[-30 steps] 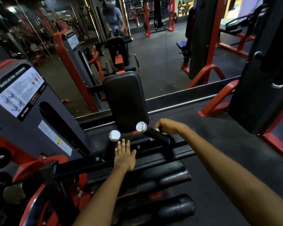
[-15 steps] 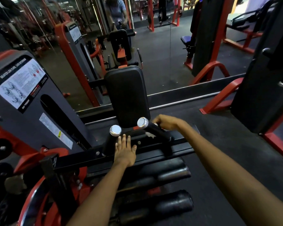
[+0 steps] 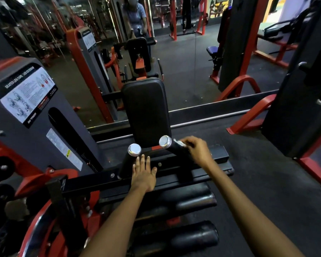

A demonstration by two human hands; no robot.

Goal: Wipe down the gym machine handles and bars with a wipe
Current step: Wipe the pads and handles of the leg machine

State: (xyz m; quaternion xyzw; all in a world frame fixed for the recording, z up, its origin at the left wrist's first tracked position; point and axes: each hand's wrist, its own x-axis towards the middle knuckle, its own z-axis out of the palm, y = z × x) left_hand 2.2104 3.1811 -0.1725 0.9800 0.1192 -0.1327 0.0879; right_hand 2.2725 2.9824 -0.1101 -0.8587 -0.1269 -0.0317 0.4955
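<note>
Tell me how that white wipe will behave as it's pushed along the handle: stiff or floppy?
Probably floppy: the wipe looks crumpled under the right hand against the right handle. Likely light, so it could bunch or slip without firm grip.

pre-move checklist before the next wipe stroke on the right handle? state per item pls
1. Wipe in right hand: ok, white edge shows under the fingers.
2. Wipe touching right handle: ok.
3. Left hand flat on the black crossbar, bracing: ok.
4. Left handle free of hands: ok.
5. Left handle already wiped: cannot tell.
6. Wipe still damp: cannot tell.
</note>
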